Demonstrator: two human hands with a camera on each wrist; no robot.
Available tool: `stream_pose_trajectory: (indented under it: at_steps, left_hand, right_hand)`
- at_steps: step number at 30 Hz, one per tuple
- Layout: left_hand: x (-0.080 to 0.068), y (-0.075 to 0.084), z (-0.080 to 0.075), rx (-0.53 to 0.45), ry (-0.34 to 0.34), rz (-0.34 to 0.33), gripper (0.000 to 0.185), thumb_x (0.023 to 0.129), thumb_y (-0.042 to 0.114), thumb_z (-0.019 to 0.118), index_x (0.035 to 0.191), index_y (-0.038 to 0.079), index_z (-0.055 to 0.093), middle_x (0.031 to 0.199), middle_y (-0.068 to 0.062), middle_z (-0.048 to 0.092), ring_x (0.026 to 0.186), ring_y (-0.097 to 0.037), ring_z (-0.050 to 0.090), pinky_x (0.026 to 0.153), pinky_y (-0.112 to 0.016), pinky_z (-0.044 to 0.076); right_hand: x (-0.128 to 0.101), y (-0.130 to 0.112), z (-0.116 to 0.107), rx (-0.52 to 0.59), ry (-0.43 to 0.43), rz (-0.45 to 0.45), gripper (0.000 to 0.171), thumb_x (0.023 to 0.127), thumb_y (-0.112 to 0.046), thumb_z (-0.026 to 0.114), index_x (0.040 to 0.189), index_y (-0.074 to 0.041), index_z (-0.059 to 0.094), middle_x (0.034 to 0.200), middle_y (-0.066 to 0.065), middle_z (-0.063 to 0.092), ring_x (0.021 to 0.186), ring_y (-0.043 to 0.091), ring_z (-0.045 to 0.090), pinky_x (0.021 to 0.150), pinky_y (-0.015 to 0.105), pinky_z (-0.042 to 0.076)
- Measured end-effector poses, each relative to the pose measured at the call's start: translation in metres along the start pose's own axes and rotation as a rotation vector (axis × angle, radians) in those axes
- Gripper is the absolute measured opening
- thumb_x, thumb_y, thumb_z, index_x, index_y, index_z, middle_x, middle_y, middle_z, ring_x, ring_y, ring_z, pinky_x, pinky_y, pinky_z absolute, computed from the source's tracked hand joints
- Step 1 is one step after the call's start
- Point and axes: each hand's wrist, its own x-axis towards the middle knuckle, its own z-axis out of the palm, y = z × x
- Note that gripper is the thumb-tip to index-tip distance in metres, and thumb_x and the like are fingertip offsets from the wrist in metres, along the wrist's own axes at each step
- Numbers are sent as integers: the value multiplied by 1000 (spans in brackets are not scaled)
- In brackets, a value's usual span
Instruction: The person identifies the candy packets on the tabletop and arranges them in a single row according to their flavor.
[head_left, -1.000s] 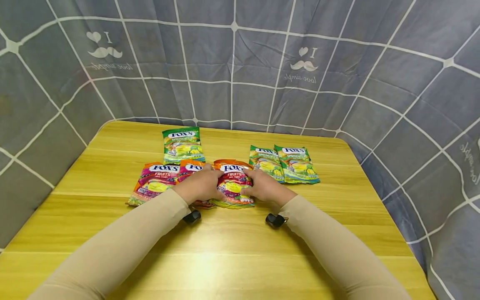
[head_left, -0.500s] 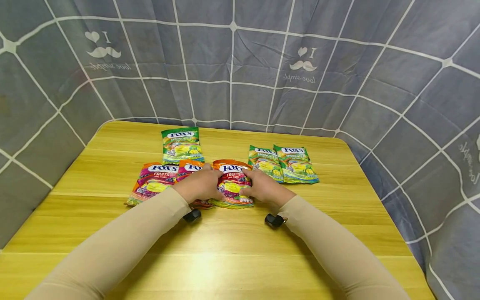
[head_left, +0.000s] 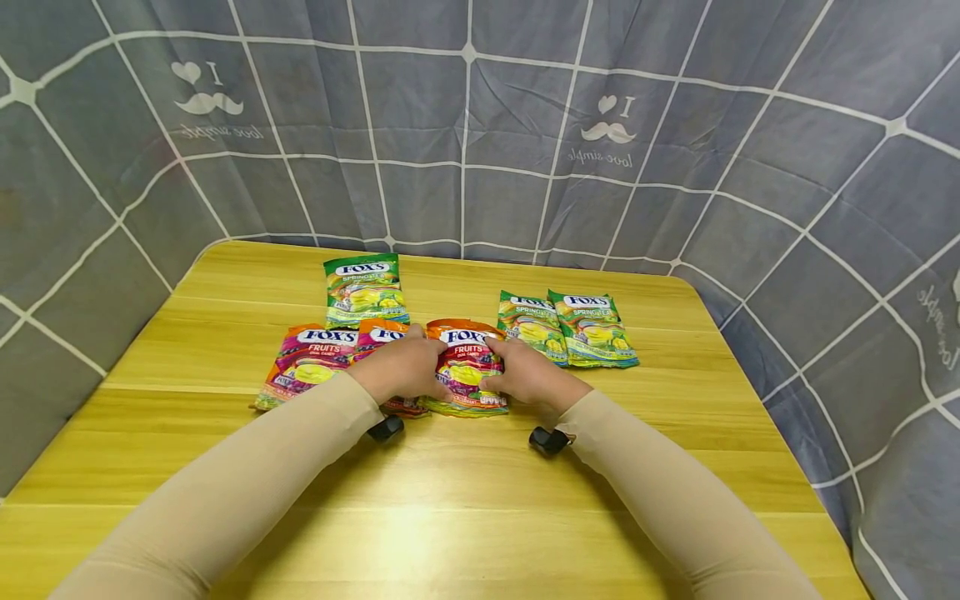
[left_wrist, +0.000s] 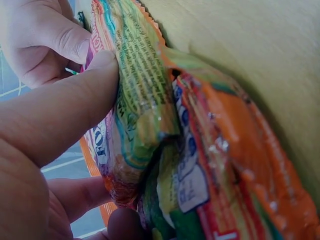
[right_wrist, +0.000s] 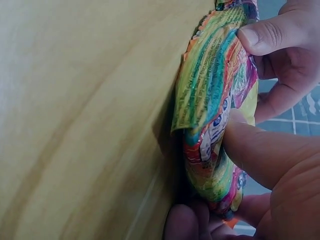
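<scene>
A red and orange bag of Fox's fruit candy (head_left: 470, 367) lies on the table between my hands. My left hand (head_left: 403, 365) grips its left side, and my right hand (head_left: 536, 375) holds the opposite side. In the left wrist view, the left thumb (left_wrist: 75, 102) presses the wrapper while other fingers reach the far edge. The right wrist view has the right thumb (right_wrist: 265, 150) on the bag's face, with fingertips (right_wrist: 182, 222) at its edge near the tabletop. A second fruit candy bag (head_left: 378, 333) is partly hidden under my left hand.
Another fruit candy bag (head_left: 311, 367) lies at the left. One green Spring Tea bag (head_left: 365, 292) sits behind the fruit bags. Two overlapping green bags, one of them this outer bag (head_left: 596, 333), lie to the right. A grey checked curtain (head_left: 420, 108) surrounds the wooden table (head_left: 465, 533).
</scene>
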Motion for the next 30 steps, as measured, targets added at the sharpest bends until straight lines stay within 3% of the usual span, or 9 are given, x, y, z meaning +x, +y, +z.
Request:
stream_pose_trajectory:
  at_steps: [7,11,16,20,22,24,26,29,30]
  left_hand:
    - [0,-9,-5,-26,-14,13,95,86,56,83,161,11,45,139,-21,46,102,-29,65,101,-50,56]
    - [0,-24,-16,-30,33,13,88,91,57,77,160,11,46,145,-23,48,113,-34,66,105,-54,54]
    - [-1,-61,-42,-85,161,-36,81,98,51,72,161,9,43,162,-26,40,142,-46,49,116,-63,43]
    - [0,-102,-60,-131,217,-78,84,100,46,69,165,6,33,167,-28,32,156,-51,24,122,-69,30]
    - [0,-121,-65,-172,216,-104,86,101,45,68,167,6,27,168,-31,28,156,-52,22,122,-71,29]
    - [1,-137,-67,-199,200,-134,90,102,46,67,169,7,21,169,-34,22,151,-54,29,120,-71,31]
    - [2,-151,-68,-216,176,-160,92,102,47,66,170,7,16,169,-34,20,144,-55,39,118,-69,35]
    - [4,-166,-68,-226,144,-192,94,103,49,64,170,8,13,169,-33,25,129,-51,52,112,-66,42]
    - [5,-169,-68,-227,136,-197,93,103,48,64,170,9,13,168,-32,27,135,-51,49,114,-67,41]
  right_hand:
    - [3,-6,-10,-61,-18,-23,87,97,-40,77,167,-14,32,150,18,57,129,28,60,112,46,49]
    - [8,-17,-23,-98,67,-24,76,99,-42,74,162,-13,43,143,14,65,127,29,63,110,46,52]
    - [22,-42,-33,-72,194,-31,63,103,-40,68,158,-13,51,154,15,56,145,35,49,119,52,44]
    - [47,-65,-32,17,203,-92,65,106,-39,65,162,-17,43,162,13,48,153,34,40,123,53,39]
    - [62,-75,-29,47,196,-112,67,106,-39,64,165,-20,38,167,10,43,157,33,35,126,53,35]
    - [76,-86,-26,54,185,-126,69,107,-39,63,167,-20,34,170,8,39,158,32,34,127,51,34]
    - [89,-97,-22,53,170,-127,71,107,-39,62,168,-21,30,170,5,38,146,30,52,124,46,40]
    - [108,-110,-16,36,156,-125,73,108,-39,61,169,-20,27,171,3,37,145,28,53,123,42,41]
    - [114,-113,-13,37,151,-123,73,108,-39,61,169,-19,26,172,3,36,146,27,53,123,41,41]
